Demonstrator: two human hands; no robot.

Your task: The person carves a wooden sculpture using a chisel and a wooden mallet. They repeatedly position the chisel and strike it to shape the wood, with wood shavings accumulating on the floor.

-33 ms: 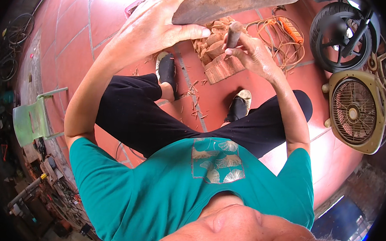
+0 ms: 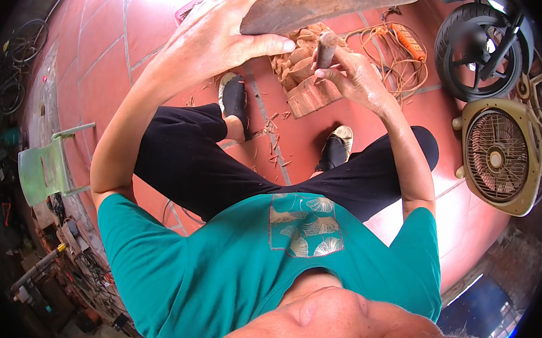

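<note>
My left hand (image 2: 214,39) is closed on a flat, worn wooden mallet (image 2: 326,8), raised at the top of the view; its fingers are partly hidden and the thumb points right. My right hand (image 2: 362,81) pinches a chisel (image 2: 326,49) by its round wooden handle, the butt facing up; its blade is hidden. Below the hands lies a carved wood block (image 2: 313,98), with wavy cut shapes on its far part and a plain sawn near end. The mallet is apart from the chisel's butt.
My shoes (image 2: 234,97) stand either side of the block on red tiles strewn with wood shavings (image 2: 271,128). An orange power strip (image 2: 409,42) with coiled cord, a motorbike wheel (image 2: 480,52) and a box fan (image 2: 498,156) are at right. A green chair (image 2: 45,169) stands left.
The chisel's handle end has shifted very slightly left and stands a little more upright. The mallet is almost unmoved.
</note>
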